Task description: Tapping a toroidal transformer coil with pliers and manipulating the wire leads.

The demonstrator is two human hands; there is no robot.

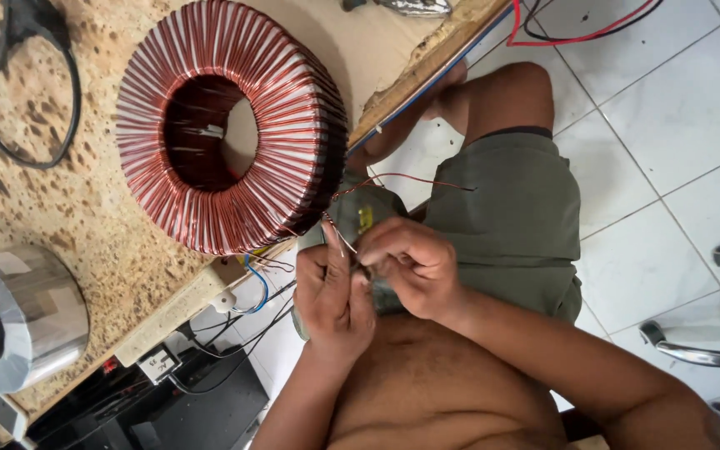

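So the main piece is a big toroidal coil (231, 125) — a fat donut wound all the way round with shiny copper-red enamelled wire, the turns packed tight and neat. It sits at the edge of a speckled countertop, tipped so its dark centre hole faces up. From its lower right side a couple of thin lead wires (393, 178) trail off over the edge — reddish, slightly kinked, one stretching out to the right over the lap, the others running down to where the fingers pinch them together, just below the coil.

Black cable (27, 92), silver coil (22, 317), chair legs (702, 354)
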